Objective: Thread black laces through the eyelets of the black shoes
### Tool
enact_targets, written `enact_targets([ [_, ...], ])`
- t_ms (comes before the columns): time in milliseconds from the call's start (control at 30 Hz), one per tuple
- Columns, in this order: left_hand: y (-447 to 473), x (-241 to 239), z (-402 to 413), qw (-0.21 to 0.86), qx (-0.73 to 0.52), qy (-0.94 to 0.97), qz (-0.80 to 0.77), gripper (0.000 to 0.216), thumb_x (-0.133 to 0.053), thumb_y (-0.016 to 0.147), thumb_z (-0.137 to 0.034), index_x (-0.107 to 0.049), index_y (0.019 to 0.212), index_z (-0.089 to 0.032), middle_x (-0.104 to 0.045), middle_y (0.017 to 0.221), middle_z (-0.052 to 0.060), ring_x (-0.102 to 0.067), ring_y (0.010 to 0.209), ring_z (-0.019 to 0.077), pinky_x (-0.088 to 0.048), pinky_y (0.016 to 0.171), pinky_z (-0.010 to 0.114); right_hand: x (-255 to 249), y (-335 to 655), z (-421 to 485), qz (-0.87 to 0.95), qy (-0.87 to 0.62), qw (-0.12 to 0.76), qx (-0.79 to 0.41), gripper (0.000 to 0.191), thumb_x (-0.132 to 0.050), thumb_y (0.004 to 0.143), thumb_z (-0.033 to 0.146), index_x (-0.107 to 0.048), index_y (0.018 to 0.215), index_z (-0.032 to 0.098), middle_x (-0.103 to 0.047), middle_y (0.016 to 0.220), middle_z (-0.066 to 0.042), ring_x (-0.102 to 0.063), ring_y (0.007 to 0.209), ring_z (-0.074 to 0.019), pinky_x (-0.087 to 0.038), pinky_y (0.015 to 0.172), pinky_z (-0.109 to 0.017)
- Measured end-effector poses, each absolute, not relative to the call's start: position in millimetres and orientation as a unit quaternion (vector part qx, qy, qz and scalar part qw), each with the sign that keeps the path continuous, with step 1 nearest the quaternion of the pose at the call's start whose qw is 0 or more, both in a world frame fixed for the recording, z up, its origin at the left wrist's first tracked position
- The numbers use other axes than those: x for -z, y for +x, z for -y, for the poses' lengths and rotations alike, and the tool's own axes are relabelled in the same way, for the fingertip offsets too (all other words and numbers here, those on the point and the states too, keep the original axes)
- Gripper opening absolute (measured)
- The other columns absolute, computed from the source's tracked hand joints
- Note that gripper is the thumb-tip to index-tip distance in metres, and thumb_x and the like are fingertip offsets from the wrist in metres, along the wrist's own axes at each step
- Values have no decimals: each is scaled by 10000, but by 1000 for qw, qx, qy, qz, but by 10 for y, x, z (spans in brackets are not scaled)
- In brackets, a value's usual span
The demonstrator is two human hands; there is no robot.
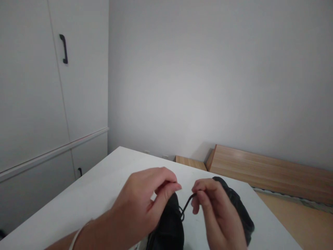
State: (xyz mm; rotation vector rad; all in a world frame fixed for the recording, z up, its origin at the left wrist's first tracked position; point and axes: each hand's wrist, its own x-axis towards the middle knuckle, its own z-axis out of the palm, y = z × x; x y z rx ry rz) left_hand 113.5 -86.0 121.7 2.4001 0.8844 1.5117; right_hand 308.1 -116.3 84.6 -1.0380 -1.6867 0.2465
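Observation:
A black shoe (171, 222) stands on the white table (125, 166) in front of me, partly hidden behind my left hand. My right hand (217, 208) pinches a black shoelace (187, 203) between thumb and forefinger; the lace runs down to the shoe's side. Above the shoe, my left hand (148, 194) has its thumb and fingertips pressed together. Whatever may be between them is too small to make out. Another black shoe (241, 208) lies on the table behind my right hand, which covers part of it.
White cupboard doors with a dark handle (63, 48) rise at the left. Beyond the table's far right edge is a wood-grain panel (260, 166), with a tan surface (293, 215) below it. A plain pale wall (208, 76) fills the back.

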Motion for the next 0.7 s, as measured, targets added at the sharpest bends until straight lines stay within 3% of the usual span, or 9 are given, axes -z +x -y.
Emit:
enact_targets([
  [100,1045,-1396,902,92,-574,759,-294,148,-617,915,-141,-629,782,-206,-626,606,-86,-583,543,61,-429,575,142,-1122,3029,1254,630,-397,667,-37,131,-501,1010,154,-584,991,253,-604,950,6,-634,686,-87,-536,675,-207],
  [167,1052,-1418,909,117,-578,756,-285,156,-626,898,-116,-649,770,-203,-651,601,-90,-605,539,52,-442,575,120,-1195,3011,1282,616,-381,690,-7,143,-539,985,120,-608,991,244,-613,975,-6,-640,709,-92,-539,691,-214],
  [267,1136,-1360,913,163,-581,752,-266,154,-651,883,-101,-686,770,-200,-710,650,-81,-652,576,50,-463,600,102,-1183,3004,1275,667,-355,654,-33,169,-543,978,103,-626,1001,249,-606,952,-4,-625,722,-102,-530,658,-220],
  [333,1212,-1311,922,209,-576,749,-250,135,-677,873,-104,-710,784,-200,-738,695,-70,-674,614,55,-478,628,100,-1145,2997,1256,703,-344,620,-44,176,-553,974,104,-638,997,257,-594,981,-9,-622,823,-123,-527,725,-240],
  [433,1314,-1261,938,339,-557,724,-223,103,-701,861,-120,-726,808,-204,-751,731,-62,-690,667,64,-502,664,101,-1102,2968,1232,719,-347,602,-20,172,-584,961,115,-654,991,269,-579,1039,-18,-581,994,-150,-494,850,-257],
  [533,1378,-1219,925,464,-531,679,-204,83,-745,819,-130,-712,820,-206,-744,769,-55,-685,727,80,-521,702,124,-1079,2944,1216,715,-337,610,-47,171,-583,966,131,-654,1005,283,-581,1051,-17,-580,1002,-154,-504,852,-260],
  [700,1377,-1133,855,475,-531,673,-198,73,-746,812,-151,-690,840,-188,-696,789,-21,-636,767,112,-512,735,189,-1043,2984,1187,718,-315,604,-142,223,-552,994,152,-667,1066,329,-635,1052,2,-615,1014,-137,-542,837,-211],
])
